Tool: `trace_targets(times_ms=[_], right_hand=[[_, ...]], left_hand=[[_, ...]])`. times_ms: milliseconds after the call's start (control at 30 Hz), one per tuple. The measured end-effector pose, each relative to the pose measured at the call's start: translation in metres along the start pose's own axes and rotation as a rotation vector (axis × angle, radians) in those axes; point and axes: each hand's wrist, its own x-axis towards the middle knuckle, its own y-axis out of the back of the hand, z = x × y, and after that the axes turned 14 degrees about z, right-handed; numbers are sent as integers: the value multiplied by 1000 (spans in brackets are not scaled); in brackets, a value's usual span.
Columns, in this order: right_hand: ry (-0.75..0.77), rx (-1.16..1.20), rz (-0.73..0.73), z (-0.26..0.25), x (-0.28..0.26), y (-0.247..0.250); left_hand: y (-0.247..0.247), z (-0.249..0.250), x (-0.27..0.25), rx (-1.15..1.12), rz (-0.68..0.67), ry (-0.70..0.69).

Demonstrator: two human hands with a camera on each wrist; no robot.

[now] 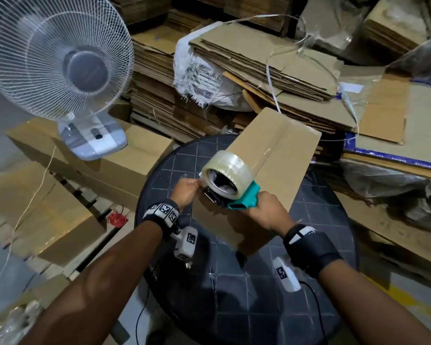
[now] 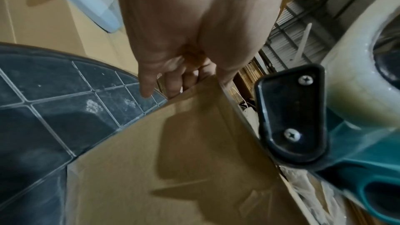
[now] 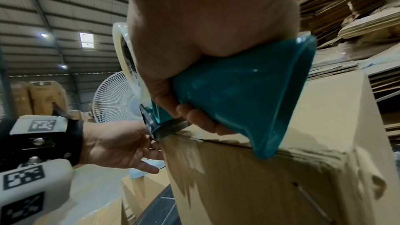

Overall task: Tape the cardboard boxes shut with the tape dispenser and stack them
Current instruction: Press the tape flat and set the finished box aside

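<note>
Box [image 1: 266, 170] at table [image 1: 321, 210] centre, dispenser [image 1: 230, 188] at its 7 o'clock corner in your right hand's [image 1: 266, 207] curled fingers; left hand [image 1: 184, 189] pinches tape there, so a slipped pinch risks wrinkled, unstuck tape.

- A round dark table [image 1: 316, 215] with a grid of pale lines across its top carries the work.
- A long closed cardboard box [image 1: 284, 150] lies directly on it, running from the near edge out past the far rim, clear tape along its centre seam.
- Beside the table, on the floor to the left, more closed boxes [image 1: 125, 165] sit; a white fan [image 1: 60, 63] stands on one.
</note>
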Motion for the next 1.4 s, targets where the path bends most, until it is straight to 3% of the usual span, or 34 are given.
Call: trace_targets(times_ms=[167,333,433,500,567,633,700,800,900,1133,1400], right_hand=[[3,35,-4,22,-16,16],[-104,97,-23,70,-57,46],[-161,176,-32,87,-74,57],[-158,186,-14,90,-76,59],[-147,194,-9,90,-74,58],[-128,184,-7,91,-73,59],[-118,171,-1,93,-73,59],[-104,157,12,93,-71,60],[-93,139,17,91,-72,63],[-86,150,-19,104,-83,78],[-77,136,25,137,-107,80]], left_hand=[[-4,6,3,28,46,61],[-9,7,-2,42,109,119],[-12,24,-13,169,75,93],[-13,35,-21,372,76,21],[-15,38,-30,605,240,-131],[-18,34,-44,726,346,-446],[-27,26,-59,765,198,-788],[-50,14,-73,863,-86,-1022],[-71,4,-71,962,-148,-1046],[-70,1,-64,917,-76,-1109],[-74,6,-71,976,-56,-1075]])
